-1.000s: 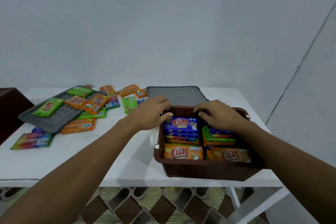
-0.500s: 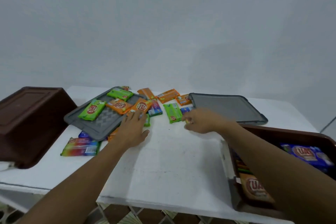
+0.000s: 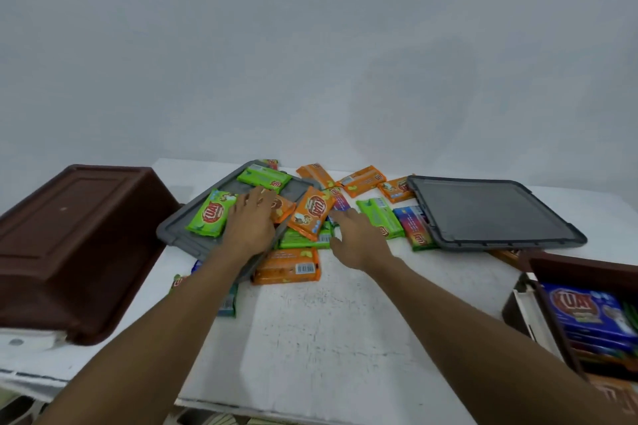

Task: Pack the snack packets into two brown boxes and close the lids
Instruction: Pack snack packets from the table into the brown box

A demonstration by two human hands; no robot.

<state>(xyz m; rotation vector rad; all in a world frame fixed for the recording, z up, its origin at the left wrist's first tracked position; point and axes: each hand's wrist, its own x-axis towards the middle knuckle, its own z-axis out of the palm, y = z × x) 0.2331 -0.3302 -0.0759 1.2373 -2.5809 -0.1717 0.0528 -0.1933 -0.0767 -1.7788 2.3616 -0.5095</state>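
Orange, green and blue snack packets (image 3: 312, 212) lie scattered on the white bench (image 3: 331, 328) and on a grey lid (image 3: 193, 228). The left hand (image 3: 250, 221) rests flat, grip wide, on an orange packet. The right hand (image 3: 359, 240) hovers spread beside a green packet (image 3: 379, 221). One brown box (image 3: 587, 314) at right holds packets; the other (image 3: 69, 241) lies inverted at left.

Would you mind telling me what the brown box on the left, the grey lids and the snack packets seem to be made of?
Brown box: apparently moulded plastic, smooth with a dull sheen and rounded edges. Grey lids: likely matte plastic, with raised moulded rims. Snack packets: thin glossy printed film, probably plastic wrapper, judging by highlights and crimped ends.
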